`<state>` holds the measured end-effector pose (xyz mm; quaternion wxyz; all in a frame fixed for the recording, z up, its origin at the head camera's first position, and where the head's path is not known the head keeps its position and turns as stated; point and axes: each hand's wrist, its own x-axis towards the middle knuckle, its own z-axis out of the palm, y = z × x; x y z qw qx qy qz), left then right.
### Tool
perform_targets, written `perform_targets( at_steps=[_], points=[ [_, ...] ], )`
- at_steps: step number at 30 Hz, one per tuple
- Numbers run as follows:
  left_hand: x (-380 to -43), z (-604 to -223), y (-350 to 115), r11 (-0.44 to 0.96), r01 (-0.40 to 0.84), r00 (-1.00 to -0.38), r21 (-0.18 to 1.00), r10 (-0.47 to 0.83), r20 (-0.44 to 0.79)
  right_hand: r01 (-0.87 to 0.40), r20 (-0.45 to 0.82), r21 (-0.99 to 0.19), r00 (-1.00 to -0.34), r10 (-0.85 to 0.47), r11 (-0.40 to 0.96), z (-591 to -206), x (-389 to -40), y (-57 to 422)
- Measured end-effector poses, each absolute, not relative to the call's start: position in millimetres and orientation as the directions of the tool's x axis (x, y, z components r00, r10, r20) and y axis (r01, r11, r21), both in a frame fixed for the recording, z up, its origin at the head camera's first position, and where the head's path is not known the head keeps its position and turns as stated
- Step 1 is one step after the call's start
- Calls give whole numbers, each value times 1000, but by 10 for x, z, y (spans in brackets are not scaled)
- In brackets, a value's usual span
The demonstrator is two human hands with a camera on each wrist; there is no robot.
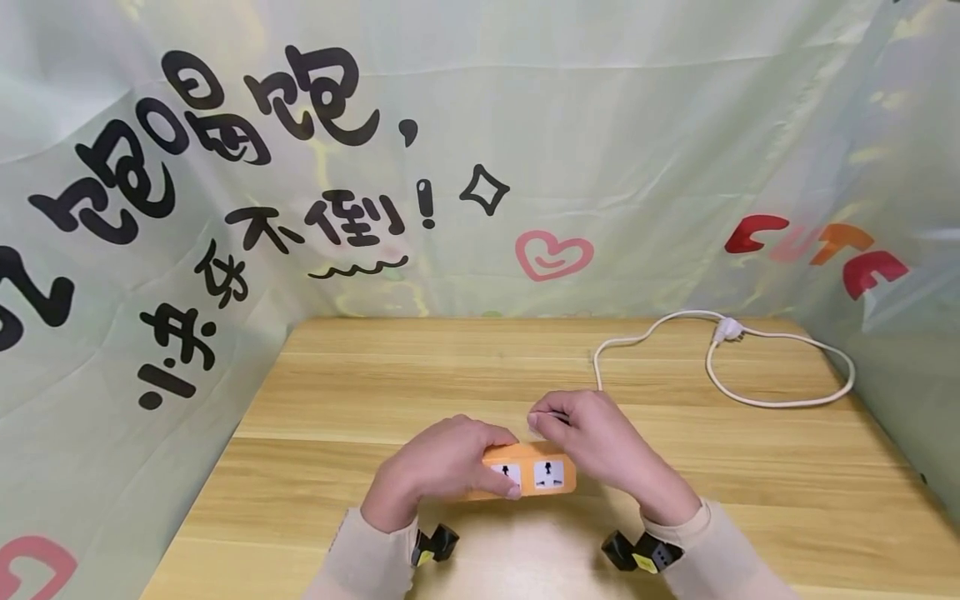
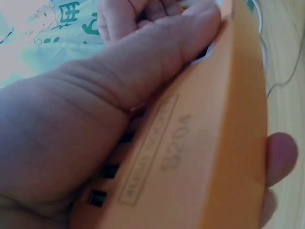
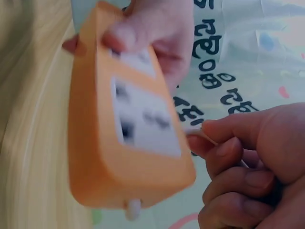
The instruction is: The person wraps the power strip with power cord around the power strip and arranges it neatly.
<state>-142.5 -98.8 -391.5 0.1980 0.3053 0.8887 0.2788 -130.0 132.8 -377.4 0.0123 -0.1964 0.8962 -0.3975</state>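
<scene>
An orange power strip (image 1: 528,477) with white socket panels is held above the table by my left hand (image 1: 446,458), its thumb lying across one panel. Seen from the left wrist, a row of small dark ports (image 2: 109,171) lines the side of the strip near the palm. My right hand (image 1: 609,440) is just beyond the right part of the strip. In the right wrist view, its thumb and forefinger pinch a thin white cable (image 3: 208,137) against the strip's far side. Whether the cable's end sits in a port is hidden.
A white power cord (image 1: 795,404) loops over the back right of the wooden table (image 1: 360,392), with its white plug (image 1: 727,329) lying there. Fabric walls (image 1: 637,167) with printed lettering close off the back and sides.
</scene>
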Motion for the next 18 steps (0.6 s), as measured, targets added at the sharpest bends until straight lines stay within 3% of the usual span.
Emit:
perform_targets(
  at_steps=[8,18],
  points=[
    [-1499,-3939,-1029,644,369,-848,670,528,-40,-452,344,-709,-892,-294,541,-3743,-1177,1234],
    [-1513,-3845,-1101,545,275,-924,792,377,62,-627,585,-646,-773,-245,435,-3763,-1121,1206]
  ],
)
